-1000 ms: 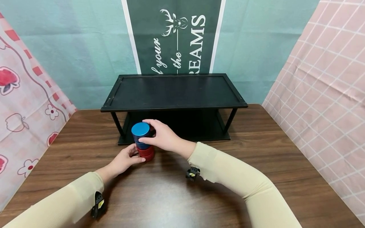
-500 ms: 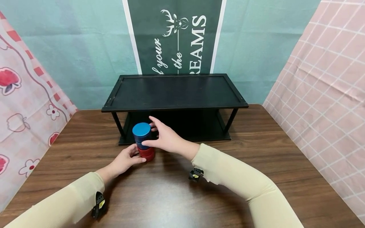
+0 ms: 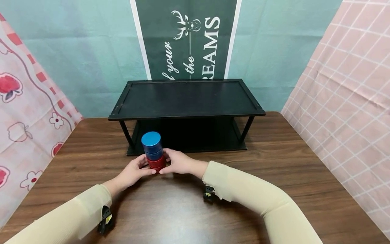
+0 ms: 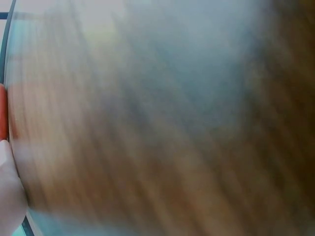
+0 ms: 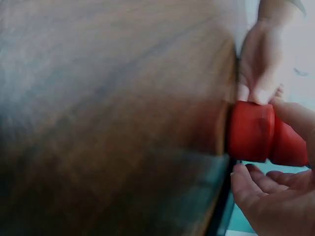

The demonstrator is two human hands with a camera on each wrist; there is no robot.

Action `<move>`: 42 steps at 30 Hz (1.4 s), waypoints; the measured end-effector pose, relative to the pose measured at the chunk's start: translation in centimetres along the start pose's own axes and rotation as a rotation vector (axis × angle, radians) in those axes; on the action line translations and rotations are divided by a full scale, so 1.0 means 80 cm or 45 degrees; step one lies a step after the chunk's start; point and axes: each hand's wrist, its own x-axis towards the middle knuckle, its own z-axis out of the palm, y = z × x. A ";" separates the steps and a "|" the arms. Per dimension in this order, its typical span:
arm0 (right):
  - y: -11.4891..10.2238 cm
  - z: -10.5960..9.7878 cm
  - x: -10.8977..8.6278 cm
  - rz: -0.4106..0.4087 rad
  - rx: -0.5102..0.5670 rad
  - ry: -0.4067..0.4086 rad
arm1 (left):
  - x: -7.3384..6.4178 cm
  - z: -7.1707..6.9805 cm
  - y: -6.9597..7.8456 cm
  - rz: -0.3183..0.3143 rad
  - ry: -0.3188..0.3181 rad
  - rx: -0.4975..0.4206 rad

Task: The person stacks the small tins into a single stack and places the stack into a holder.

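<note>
A blue round tin (image 3: 153, 149) stands upright on a red round tin (image 3: 156, 163) near the lower front left corner of the black rack. My left hand (image 3: 134, 171) holds the red tin from its left side, thumb in front and fingers behind. From the other side my right hand (image 3: 182, 162) curls its thumb and fingers round the same tin, low down. In the right wrist view the red tin (image 5: 251, 132) shows between both hands; a narrow gap seems to lie beside some right fingertips. Only a sliver of the red tin (image 4: 3, 113) shows in the left wrist view.
A two-level black rack (image 3: 189, 100) stands at the back of the brown wooden table (image 3: 182, 206), its upper shelf overhanging the lower one. Patterned cloth hangs at the left (image 3: 33, 112), and pink checked cloth (image 3: 344, 112) at the right.
My right hand has let go of the blue tin, backed off, and come down to the red tin below. The left hand and both tins have stayed in place.
</note>
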 end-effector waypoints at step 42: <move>0.023 -0.013 -0.026 0.038 0.065 0.143 | 0.027 0.027 0.026 0.039 -0.035 0.057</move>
